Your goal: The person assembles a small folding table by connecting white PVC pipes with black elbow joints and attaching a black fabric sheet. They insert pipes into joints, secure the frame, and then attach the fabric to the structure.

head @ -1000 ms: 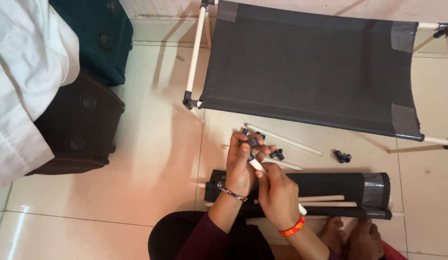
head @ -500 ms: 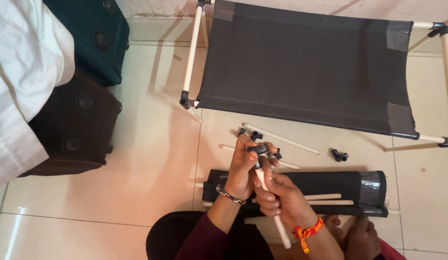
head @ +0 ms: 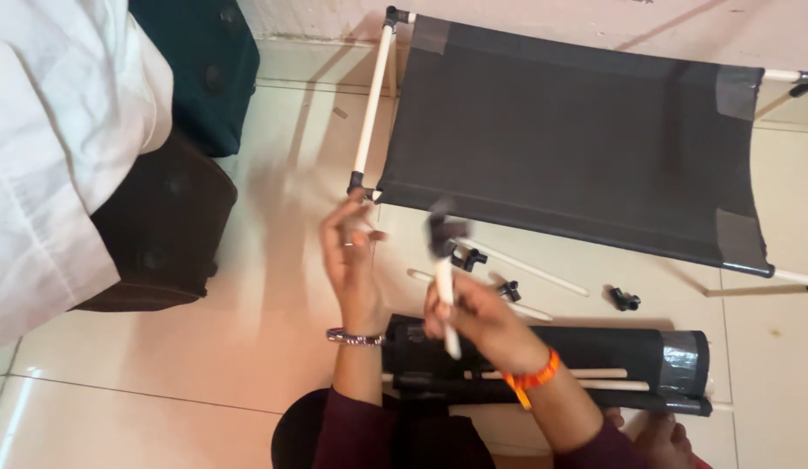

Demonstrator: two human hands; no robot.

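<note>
The right hand (head: 473, 317) is gripping a white rod (head: 445, 300), fingers closed round its middle, holding it near upright w/ a dark connector (head: 442, 233) sitting on the top end; that end is blurred, so I can't tell how far the connector is seated. The left hand (head: 350, 252) is hovering just beside it, fingers open and spread, holding nothing, a ring on one finger and a bracelet at the wrist. The rod is up off the floor, betw. the two hands, above the rolled fabric (head: 552, 356).

Doing this well, imo: keep the right hand's grip low and firm so the rod isn't wobbling, bring the left onto the connector and push straight along the rod's axis, w/o twisting it skew. Check the socket is facing the way the frame (head: 578, 139) corners are facing.

Around it: spare connectors (head: 625, 300) and another (head: 467, 258) are lying on the floor tiles (head: 248, 347), w/ more white rods (head: 526, 267) near them. The frame, dark fabric on white rods, is lying flat further out.

Pkgs/labels: no printed labels or signs showing. Grey tape patches are sitting at the frame's fabric corners and on the roll's right end. A teal case (head: 200, 61) and a dark brown case (head: 161, 226) are standing at left, beside white cloth (head: 56, 139).
</note>
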